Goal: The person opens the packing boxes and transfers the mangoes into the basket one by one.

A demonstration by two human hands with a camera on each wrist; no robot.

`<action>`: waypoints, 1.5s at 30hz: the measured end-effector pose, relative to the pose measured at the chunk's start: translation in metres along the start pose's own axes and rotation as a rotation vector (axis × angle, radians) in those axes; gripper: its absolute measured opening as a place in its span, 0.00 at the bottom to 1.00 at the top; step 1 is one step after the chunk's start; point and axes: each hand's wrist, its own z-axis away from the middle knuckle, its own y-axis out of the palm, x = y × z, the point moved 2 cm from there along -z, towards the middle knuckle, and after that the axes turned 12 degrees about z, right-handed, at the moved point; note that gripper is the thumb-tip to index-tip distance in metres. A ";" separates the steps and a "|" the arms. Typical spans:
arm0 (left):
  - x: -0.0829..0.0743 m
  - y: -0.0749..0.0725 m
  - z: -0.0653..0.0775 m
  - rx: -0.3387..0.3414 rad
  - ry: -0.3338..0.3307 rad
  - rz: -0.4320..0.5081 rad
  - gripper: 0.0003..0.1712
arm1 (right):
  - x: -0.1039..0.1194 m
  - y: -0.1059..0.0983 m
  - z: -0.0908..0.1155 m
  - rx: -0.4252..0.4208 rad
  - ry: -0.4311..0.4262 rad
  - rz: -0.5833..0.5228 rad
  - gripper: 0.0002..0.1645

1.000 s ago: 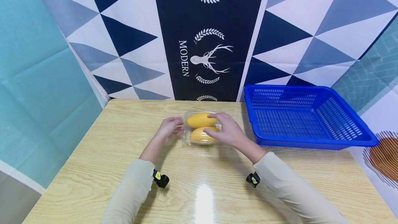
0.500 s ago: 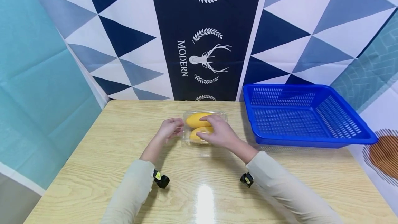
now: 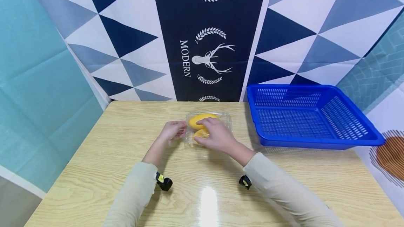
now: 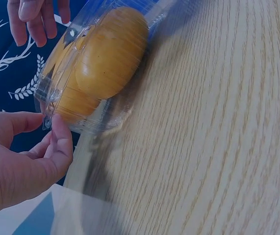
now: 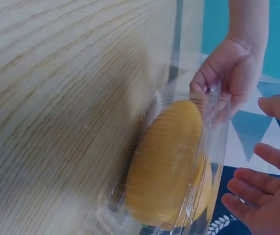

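A clear plastic clamshell box (image 3: 228,117) lies on the wooden table, its lid down. Inside are two yellow mangoes, the far mango (image 3: 203,117) and the near mango (image 3: 200,135). At the box's left end, my left hand (image 3: 173,131) pinches the rim between thumb and fingers, plain in the left wrist view (image 4: 27,164). My right hand (image 3: 219,136) hovers over the lid with fingers spread and relaxed, hiding part of both mangoes. In the right wrist view, a gap shows between my right fingers (image 5: 252,183) and the lid.
A blue plastic basket (image 3: 309,122) with slotted walls stands at the table's back right. Behind the table (image 3: 94,164) hangs a patterned cloth (image 3: 208,16) with triangles and a deer head. A teal cloth (image 3: 44,80) covers the left side.
My right hand has moved left over the lid, uncovering the right end of the box. The left hand stays at the left rim, and the box has barely moved.
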 end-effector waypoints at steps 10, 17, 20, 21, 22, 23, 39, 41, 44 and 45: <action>0.003 -0.001 -0.003 0.004 0.002 0.028 0.19 | 0.008 0.007 -0.002 0.012 -0.084 0.113 0.30; 0.005 -0.001 -0.004 0.013 -0.003 0.035 0.19 | 0.009 0.016 -0.003 0.015 -0.113 0.177 0.31; 0.005 -0.002 -0.004 0.010 -0.008 0.040 0.19 | 0.009 0.020 -0.003 0.013 -0.129 0.204 0.31; 0.005 -0.002 -0.004 0.011 -0.008 0.040 0.19 | 0.009 0.020 -0.003 0.012 -0.134 0.211 0.31; 0.005 -0.002 -0.004 0.012 -0.008 0.041 0.19 | 0.009 0.021 -0.003 0.013 -0.138 0.217 0.30; 0.005 -0.002 -0.004 0.015 -0.008 0.041 0.19 | 0.009 0.022 -0.003 0.015 -0.142 0.223 0.30; 0.007 -0.004 -0.006 0.038 -0.012 0.056 0.19 | 0.009 0.026 -0.005 0.015 -0.174 0.288 0.29; 0.007 -0.003 -0.006 0.031 -0.014 0.056 0.19 | 0.010 0.025 -0.005 0.010 -0.182 0.309 0.29; 0.006 -0.003 -0.007 0.026 -0.019 0.058 0.19 | 0.010 0.025 -0.006 -0.002 -0.189 0.329 0.29; 0.006 -0.003 -0.007 0.024 -0.021 0.059 0.20 | 0.010 0.025 -0.006 -0.005 -0.192 0.333 0.28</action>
